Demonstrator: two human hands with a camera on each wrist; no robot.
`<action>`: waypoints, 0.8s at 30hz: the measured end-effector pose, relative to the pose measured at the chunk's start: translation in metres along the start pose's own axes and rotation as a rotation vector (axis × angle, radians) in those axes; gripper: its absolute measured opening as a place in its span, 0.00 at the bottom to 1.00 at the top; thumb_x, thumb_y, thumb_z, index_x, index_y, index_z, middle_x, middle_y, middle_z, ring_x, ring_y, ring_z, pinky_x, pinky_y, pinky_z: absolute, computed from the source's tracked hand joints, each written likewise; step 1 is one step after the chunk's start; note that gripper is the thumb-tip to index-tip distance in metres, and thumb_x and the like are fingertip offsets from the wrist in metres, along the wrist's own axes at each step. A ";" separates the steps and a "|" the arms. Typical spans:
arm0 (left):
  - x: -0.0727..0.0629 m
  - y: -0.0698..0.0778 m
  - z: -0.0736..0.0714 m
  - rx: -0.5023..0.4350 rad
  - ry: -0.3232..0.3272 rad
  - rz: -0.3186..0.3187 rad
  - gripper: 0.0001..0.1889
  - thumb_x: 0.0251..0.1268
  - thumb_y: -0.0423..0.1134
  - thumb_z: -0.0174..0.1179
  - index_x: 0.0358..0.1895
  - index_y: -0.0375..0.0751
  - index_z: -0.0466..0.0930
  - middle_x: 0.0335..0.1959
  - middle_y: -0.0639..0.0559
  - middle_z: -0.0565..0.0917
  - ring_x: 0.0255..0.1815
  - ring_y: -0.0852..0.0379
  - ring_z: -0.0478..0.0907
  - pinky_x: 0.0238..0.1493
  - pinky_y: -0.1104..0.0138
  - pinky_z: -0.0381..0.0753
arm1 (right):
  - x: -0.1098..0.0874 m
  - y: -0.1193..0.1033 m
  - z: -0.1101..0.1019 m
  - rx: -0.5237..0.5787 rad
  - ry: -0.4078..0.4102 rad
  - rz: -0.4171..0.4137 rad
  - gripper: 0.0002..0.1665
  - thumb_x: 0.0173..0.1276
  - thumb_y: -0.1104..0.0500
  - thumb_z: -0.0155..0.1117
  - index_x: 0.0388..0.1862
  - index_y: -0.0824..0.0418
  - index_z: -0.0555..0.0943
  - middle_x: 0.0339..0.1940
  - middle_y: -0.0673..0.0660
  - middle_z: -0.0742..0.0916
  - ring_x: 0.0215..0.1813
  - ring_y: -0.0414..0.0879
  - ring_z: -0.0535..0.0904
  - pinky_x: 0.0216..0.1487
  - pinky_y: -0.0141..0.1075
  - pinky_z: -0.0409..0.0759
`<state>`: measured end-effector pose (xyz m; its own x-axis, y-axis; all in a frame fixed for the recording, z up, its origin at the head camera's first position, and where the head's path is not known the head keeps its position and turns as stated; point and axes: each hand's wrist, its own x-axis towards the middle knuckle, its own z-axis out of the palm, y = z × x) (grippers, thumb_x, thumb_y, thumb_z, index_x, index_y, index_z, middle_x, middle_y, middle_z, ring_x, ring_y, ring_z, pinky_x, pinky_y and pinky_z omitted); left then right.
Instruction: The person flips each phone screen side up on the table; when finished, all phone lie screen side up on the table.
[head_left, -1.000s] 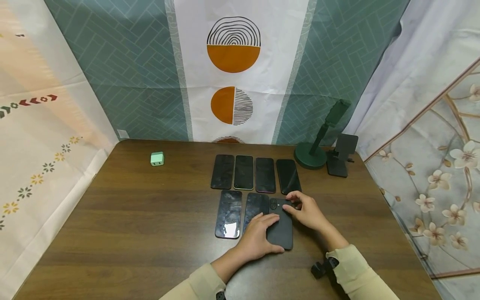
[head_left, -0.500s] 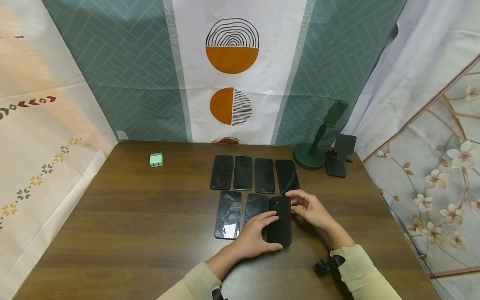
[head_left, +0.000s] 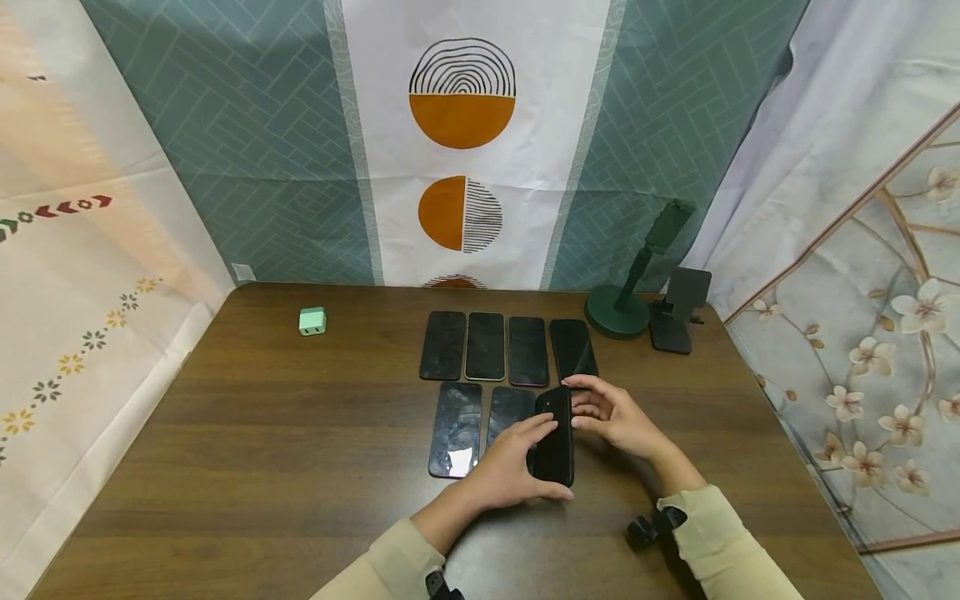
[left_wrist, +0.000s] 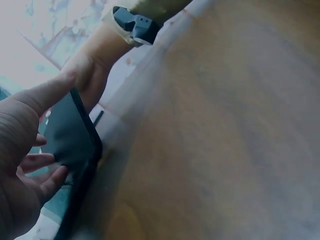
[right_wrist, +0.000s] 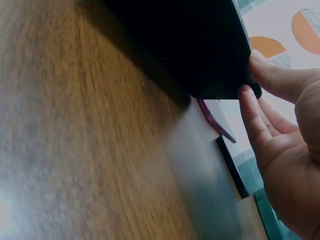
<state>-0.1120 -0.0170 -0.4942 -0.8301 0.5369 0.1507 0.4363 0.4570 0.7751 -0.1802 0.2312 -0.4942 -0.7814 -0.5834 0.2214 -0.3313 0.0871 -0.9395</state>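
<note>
A black smartphone (head_left: 557, 446), camera side up, is tilted on its left long side at the right end of the front row, its right side raised off the table. My left hand (head_left: 501, 468) holds it from the left, fingers on its back and thumb at its near end. At the far right corner my right hand (head_left: 617, 421) pinches it; the right wrist view shows the thumb and fingertips on the smartphone's corner (right_wrist: 210, 55). To the left lie two phones screen up, one at the far side (head_left: 456, 429) and one (head_left: 510, 410) partly hidden by my left hand.
Behind is a row of several phones, screens up, such as the yellow-edged phone (head_left: 486, 346) and the rightmost phone (head_left: 573, 348). A green lamp (head_left: 618, 312) and black phone stand (head_left: 671, 333) stand back right. A mint charger plug (head_left: 312, 321) sits back left.
The smartphone lay nearly flat a second ago; its right side has come up and tipped leftward. My right hand has shifted slightly left with it, while my left hand stays nearly in place.
</note>
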 end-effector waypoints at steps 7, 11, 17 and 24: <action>0.004 -0.001 -0.002 -0.206 -0.017 0.035 0.46 0.53 0.47 0.79 0.74 0.35 0.67 0.76 0.43 0.66 0.60 0.54 0.80 0.57 0.71 0.80 | 0.006 0.000 0.006 -0.112 0.096 0.003 0.38 0.63 0.73 0.71 0.71 0.72 0.68 0.64 0.70 0.78 0.58 0.49 0.80 0.59 0.34 0.80; 0.003 -0.005 0.001 -0.419 -0.021 0.056 0.47 0.52 0.35 0.79 0.76 0.33 0.63 0.76 0.41 0.65 0.64 0.50 0.78 0.60 0.69 0.78 | 0.008 0.004 0.011 -0.257 0.137 0.063 0.40 0.65 0.67 0.72 0.73 0.69 0.66 0.65 0.67 0.80 0.65 0.60 0.77 0.61 0.47 0.79; -0.003 -0.008 0.006 -0.577 -0.035 -0.049 0.46 0.53 0.27 0.76 0.76 0.34 0.62 0.76 0.40 0.66 0.66 0.46 0.76 0.62 0.67 0.77 | 0.008 0.008 0.019 -0.408 0.126 0.164 0.33 0.66 0.58 0.74 0.68 0.65 0.74 0.65 0.64 0.81 0.64 0.60 0.77 0.55 0.47 0.81; -0.003 -0.011 0.005 -0.571 -0.025 -0.109 0.47 0.53 0.27 0.76 0.77 0.31 0.60 0.75 0.37 0.66 0.67 0.44 0.75 0.63 0.67 0.76 | 0.011 0.003 0.031 -0.560 0.243 0.207 0.33 0.61 0.54 0.78 0.62 0.64 0.79 0.58 0.62 0.85 0.56 0.56 0.81 0.49 0.47 0.82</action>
<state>-0.1125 -0.0199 -0.5067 -0.8481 0.5281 0.0424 0.0869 0.0596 0.9944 -0.1736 0.2004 -0.5026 -0.9346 -0.3154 0.1646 -0.3352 0.6253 -0.7047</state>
